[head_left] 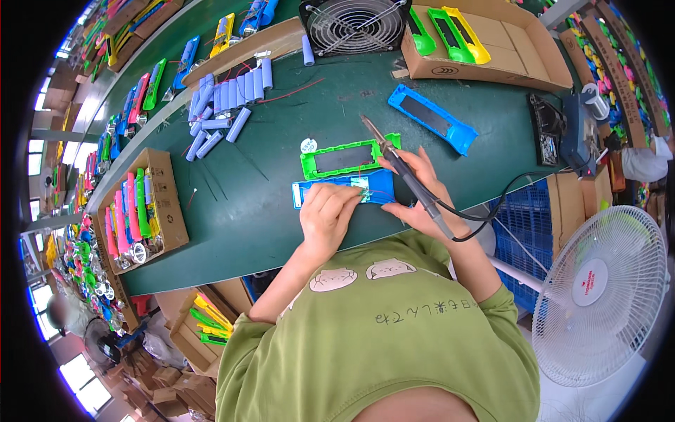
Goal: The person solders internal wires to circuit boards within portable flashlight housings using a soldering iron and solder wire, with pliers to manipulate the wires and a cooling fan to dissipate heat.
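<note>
Two bare hands work over a blue plastic casing (344, 191) that lies flat on the green tabletop (267, 211), just in front of the person's green shirt (394, 330). The left hand (328, 216) rests on top of the casing near its middle, fingers curled down and pressing on it; whether they pinch anything small underneath cannot be told. The right hand (420, 193) has its grip wrapped around the handle of a soldering iron (401, 167), held like a pen, with the metal tip pointing up and away, above the far end of a green casing (349, 157). That green casing lies just beyond the blue one, almost touching it, its dark panel facing up. A black cord (492, 204) runs from the iron's handle off to the right. Farther out on the tabletop another blue casing (432, 118) lies at a slant, and a cluster of pale blue cylindrical battery cells (225, 105) sits to the left, well apart from the hands. A cardboard box (172, 211) of coloured casings stands at the left edge, a second cardboard box (506, 49) at the far right, and a small metal-grilled fan (351, 24) between them at the back. A white standing fan (601, 295) is beside the person's right.
</note>
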